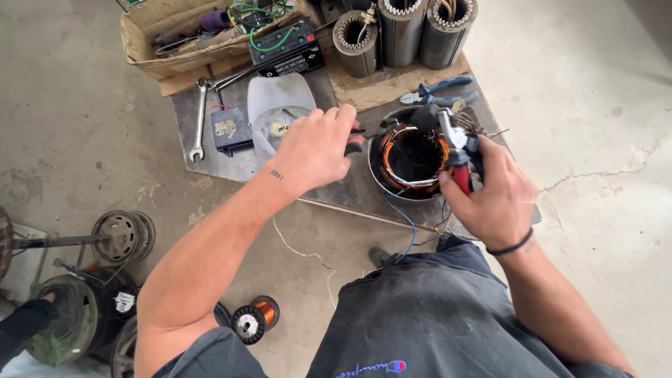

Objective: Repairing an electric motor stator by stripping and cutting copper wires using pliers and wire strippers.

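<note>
A motor stator (413,159) with copper windings sits on a low board (210,143) on the floor in front of me. My right hand (493,192) grips a red-handled tool (455,150) whose metal head rests at the stator's right rim. My left hand (315,147) is closed around a red-and-black handled tool (355,142) just left of the stator. A blue wire (404,220) trails from the stator toward my lap.
Blue-handled pliers (439,92), a wrench (200,119), a small dark box (231,129), a white cap (278,105), a black battery (285,47), a cardboard box of wires (175,35) and three bare stators (402,31) lie beyond. A copper wire spool (255,320) and motor parts (77,315) stand at left.
</note>
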